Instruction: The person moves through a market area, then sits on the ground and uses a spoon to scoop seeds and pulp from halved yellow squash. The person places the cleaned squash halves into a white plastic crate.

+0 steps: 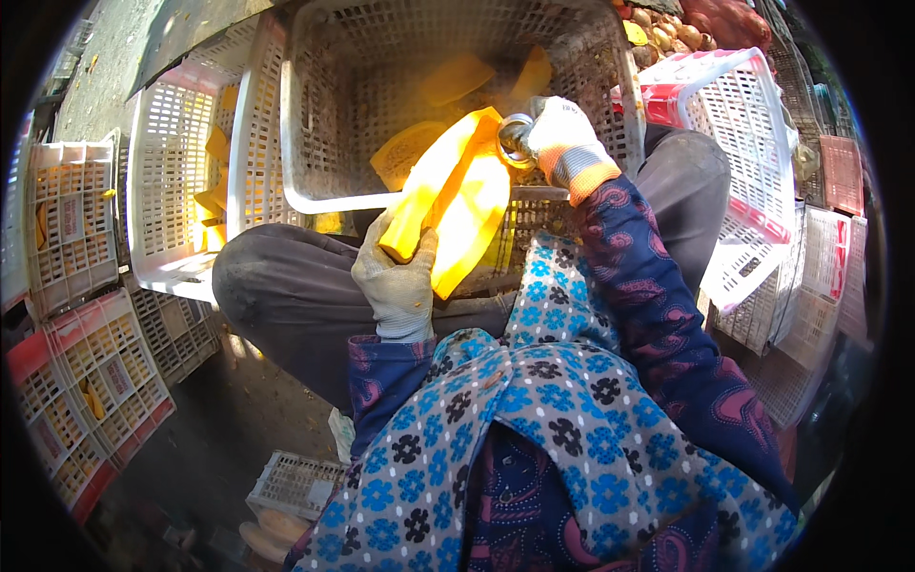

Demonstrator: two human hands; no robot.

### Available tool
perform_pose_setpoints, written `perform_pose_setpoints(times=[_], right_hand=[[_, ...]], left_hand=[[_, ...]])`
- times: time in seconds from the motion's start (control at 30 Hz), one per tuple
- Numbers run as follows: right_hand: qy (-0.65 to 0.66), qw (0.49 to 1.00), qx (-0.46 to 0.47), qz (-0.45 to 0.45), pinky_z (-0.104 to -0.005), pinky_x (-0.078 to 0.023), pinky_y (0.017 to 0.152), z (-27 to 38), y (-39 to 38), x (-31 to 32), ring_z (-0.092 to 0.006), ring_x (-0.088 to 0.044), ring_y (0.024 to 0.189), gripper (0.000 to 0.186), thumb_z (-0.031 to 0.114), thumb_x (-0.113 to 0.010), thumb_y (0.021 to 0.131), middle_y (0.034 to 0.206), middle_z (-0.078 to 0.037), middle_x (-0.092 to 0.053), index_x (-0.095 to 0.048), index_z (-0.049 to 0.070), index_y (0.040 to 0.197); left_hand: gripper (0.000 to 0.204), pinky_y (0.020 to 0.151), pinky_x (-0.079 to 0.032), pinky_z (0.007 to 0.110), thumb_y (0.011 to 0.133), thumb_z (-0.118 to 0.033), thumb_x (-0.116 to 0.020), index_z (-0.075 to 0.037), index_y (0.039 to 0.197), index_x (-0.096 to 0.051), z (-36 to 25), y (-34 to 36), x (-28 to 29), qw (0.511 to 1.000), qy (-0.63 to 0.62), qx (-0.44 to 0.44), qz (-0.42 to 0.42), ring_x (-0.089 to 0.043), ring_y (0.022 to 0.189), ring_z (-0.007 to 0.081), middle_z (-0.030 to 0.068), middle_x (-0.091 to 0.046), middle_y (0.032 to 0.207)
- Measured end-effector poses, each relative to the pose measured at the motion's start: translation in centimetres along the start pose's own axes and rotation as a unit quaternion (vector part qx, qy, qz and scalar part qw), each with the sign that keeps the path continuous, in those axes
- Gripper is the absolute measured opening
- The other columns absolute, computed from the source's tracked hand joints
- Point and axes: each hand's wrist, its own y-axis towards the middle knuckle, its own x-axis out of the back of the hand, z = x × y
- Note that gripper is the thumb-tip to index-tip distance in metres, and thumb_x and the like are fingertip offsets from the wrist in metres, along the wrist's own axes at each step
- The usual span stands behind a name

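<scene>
My left hand (396, 281), in a pale knit glove, grips the lower end of a long bright orange piece (467, 205), which looks like pumpkin flesh. My right hand (564, 143), in a white glove with an orange cuff, is closed on a round metal tool (516, 140) held against the upper end of that piece. Behind and below my hands stands a large dirty pale plastic basket (357, 52), with several orange slices (400, 153) lying inside it.
A white crate (170, 181) with orange pieces is at left, beside more stacked crates (76, 224). At right are a white-and-red basket (734, 119) and stacked crates (815, 286). Onions (667, 33) lie at upper right. My bent legs flank the large basket. A small crate (291, 481) sits behind me.
</scene>
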Motion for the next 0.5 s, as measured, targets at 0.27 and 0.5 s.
perform_pose_setpoints(times=[0.27, 0.5], right_hand=[[0.401, 0.911, -0.075, -0.048, -0.029, -0.053, 0.076, -1.7, -0.6, -1.1, -0.017, -0.066, 0.089, 0.045, 0.002, -0.072, 0.073, 0.101, -0.012, -0.068, -0.06, 0.002, 0.116], [0.478, 0.878, -0.027, 0.013, -0.0256, -0.05, 0.079, 0.7, -1.5, -4.6, -0.0138, -0.062, 0.084, 0.03, 0.005, -0.071, 0.077, 0.093, -0.006, -0.069, -0.065, 0.002, 0.107]], left_hand=[[0.033, 0.077, -0.051, 0.026, 0.077, 0.007, -0.07, 0.006, 0.108, -0.061, 0.8, 0.6, 0.5, 0.994, -0.057, 0.076, -0.06, -0.061, 0.082, 0.0142, 0.0082, -0.065, 0.095], [0.033, 0.076, -0.051, 0.026, 0.078, 0.006, -0.068, 0.007, 0.11, -0.06, 0.5, 0.4, 0.3, 0.992, -0.09, 0.073, -0.059, -0.062, 0.08, 0.0144, 0.0086, -0.065, 0.094]])
